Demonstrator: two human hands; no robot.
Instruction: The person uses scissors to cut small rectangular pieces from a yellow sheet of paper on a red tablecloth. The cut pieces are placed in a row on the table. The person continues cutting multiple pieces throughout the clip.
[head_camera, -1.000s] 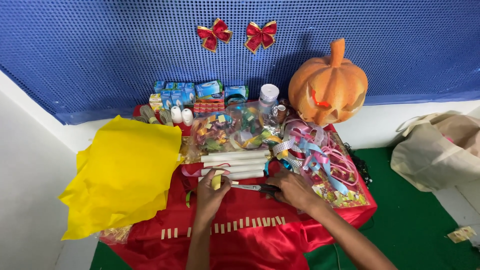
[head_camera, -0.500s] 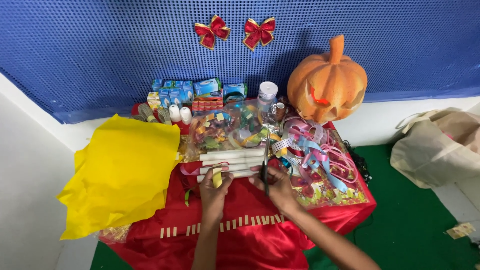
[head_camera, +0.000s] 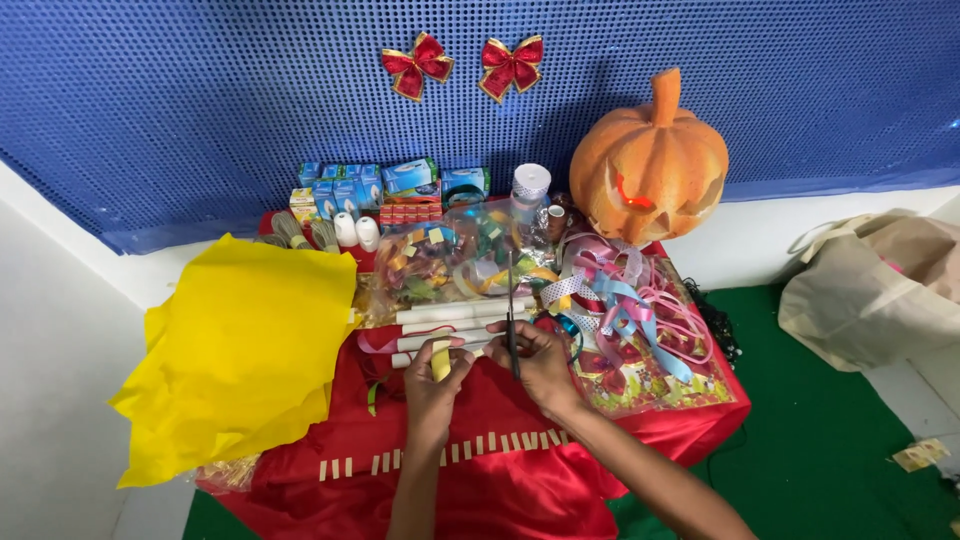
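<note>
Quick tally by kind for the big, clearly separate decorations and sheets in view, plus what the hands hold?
Red bows on the blue wall: 2
Orange pumpkin: 1
Yellow sheet: 1
Scissors, in the right hand: 1
Yellow strip, in the left hand: 1
Total: 6
The ribbons and small boxes are too jumbled to count.

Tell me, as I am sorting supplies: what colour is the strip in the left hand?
Yellow strip, head view.
</note>
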